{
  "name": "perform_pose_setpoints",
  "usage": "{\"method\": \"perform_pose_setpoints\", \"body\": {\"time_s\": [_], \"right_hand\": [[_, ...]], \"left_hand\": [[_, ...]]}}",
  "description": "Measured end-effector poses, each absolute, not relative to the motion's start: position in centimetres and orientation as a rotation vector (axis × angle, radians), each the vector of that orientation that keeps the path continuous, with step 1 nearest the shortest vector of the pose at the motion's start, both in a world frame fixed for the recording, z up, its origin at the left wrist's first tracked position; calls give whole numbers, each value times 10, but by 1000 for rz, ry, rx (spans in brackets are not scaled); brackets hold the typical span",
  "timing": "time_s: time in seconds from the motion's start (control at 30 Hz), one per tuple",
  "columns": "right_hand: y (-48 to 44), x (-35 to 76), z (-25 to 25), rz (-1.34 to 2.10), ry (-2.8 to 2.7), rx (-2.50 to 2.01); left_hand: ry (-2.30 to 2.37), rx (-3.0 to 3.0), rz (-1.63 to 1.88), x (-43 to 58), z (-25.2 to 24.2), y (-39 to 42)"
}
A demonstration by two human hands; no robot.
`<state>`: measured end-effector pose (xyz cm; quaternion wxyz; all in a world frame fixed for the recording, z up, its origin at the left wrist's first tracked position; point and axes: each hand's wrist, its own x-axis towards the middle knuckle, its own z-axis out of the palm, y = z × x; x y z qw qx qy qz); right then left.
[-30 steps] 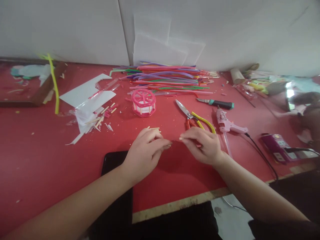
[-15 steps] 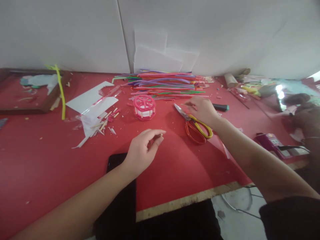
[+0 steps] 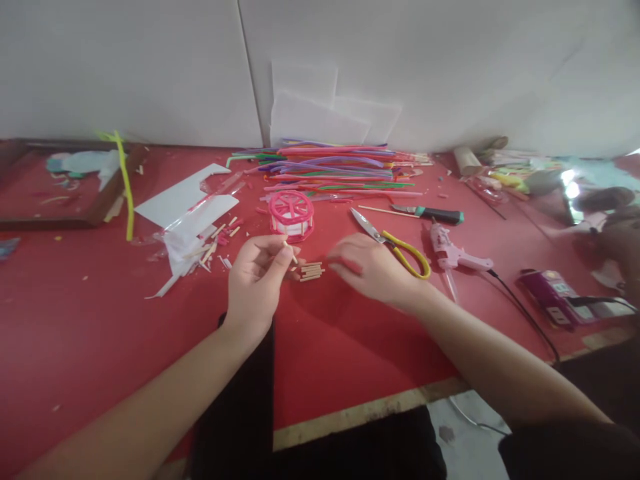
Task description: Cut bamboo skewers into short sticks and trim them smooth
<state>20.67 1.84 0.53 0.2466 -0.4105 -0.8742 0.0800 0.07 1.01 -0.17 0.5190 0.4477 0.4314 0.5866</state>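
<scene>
My left hand (image 3: 255, 280) pinches a short wooden stick (image 3: 290, 253) between thumb and fingers. Just right of its fingertips, a small row of several short wooden sticks (image 3: 311, 271) lies on the red tabletop (image 3: 350, 353). My right hand (image 3: 367, 267), somewhat blurred, hovers to the right of that row, its thumb and fingers curved and apart with nothing visible in them. Behind the hands stands a pink wheel-topped round craft piece (image 3: 291, 215) with small posts and a white middle. Scissors (image 3: 395, 245) with yellow handles lie partly hidden behind my right hand.
A pink glue gun (image 3: 453, 252), a utility knife (image 3: 440, 215) and a purple power strip (image 3: 555, 297) lie at right. Colourful pipe cleaners (image 3: 330, 167) are piled behind. Stick scraps and white paper (image 3: 187, 203) lie left. Another person's hand (image 3: 617, 233) shows far right.
My left hand has moved left and up, leaving the short stick row visible. My right hand has come from beside the scissors toward that row. The glue gun is now uncovered.
</scene>
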Motion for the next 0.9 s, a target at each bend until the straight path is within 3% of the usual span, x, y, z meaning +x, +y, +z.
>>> {"method": "perform_pose_setpoints", "body": {"time_s": [0.9], "right_hand": [[7, 183, -16, 190, -2574, -1142]], "left_hand": [[1112, 1337, 1093, -3, -7, 9]]}}
